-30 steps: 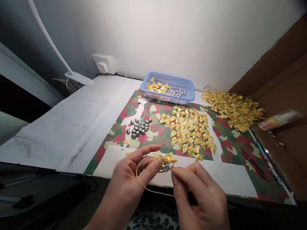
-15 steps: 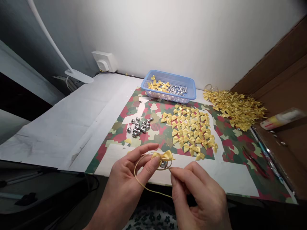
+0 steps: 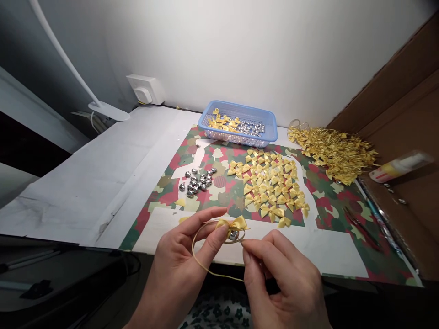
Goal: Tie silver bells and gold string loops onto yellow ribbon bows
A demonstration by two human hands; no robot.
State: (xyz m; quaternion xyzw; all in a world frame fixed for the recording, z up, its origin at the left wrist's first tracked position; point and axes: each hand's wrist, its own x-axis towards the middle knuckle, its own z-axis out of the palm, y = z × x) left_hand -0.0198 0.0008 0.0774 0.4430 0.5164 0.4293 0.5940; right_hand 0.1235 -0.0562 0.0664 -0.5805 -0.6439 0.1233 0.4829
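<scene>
Yellow satin bow (image 3: 235, 223) with a small silver bell (image 3: 233, 235) sat pinched in the left hand (image 3: 192, 249) just over the near edge of the surface (image 3: 103, 183), while the right hand (image 3: 274, 269) nipped the gold cord (image 3: 206, 262) looping below. Loose bows (image 3: 269, 187) and bells (image 3: 197, 180) lay well apart on the patterned mat (image 3: 329, 201), leaving bare white room to the left. Since half a second earlier the grip and the loop had barely shifted.
</scene>
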